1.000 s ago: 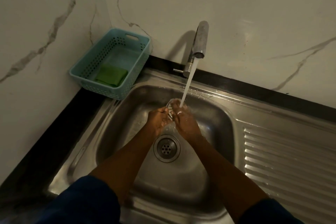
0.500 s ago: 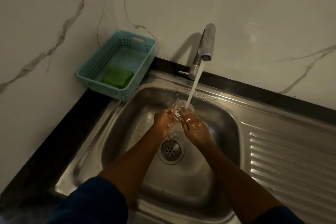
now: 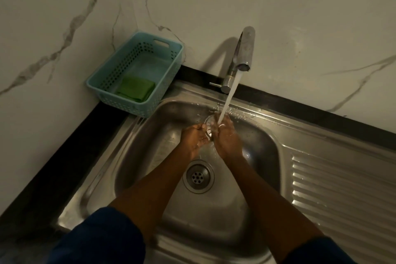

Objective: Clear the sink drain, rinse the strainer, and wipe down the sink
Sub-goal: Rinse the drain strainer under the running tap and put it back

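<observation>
A round metal strainer (image 3: 209,124) is held over the steel sink (image 3: 150,146) under the water running from the tap (image 3: 242,55). My left hand (image 3: 194,137) grips its left edge and my right hand (image 3: 227,139) grips its right edge. Most of the strainer is hidden between the fingers. The stream lands on the strainer and on my right fingers. Below my hands the open drain (image 3: 198,176) shows its perforated plate.
A light blue perforated basket (image 3: 169,70) stands on the black counter at the back left corner, with a folded green cloth (image 3: 136,91) inside. A ribbed draining board (image 3: 342,195) lies right of the basin. Marble walls close the back and left.
Both hands stay under the stream with the strainer, shifting only slightly. The camera has moved, so the whole scene sits a little further right and lower in view.
</observation>
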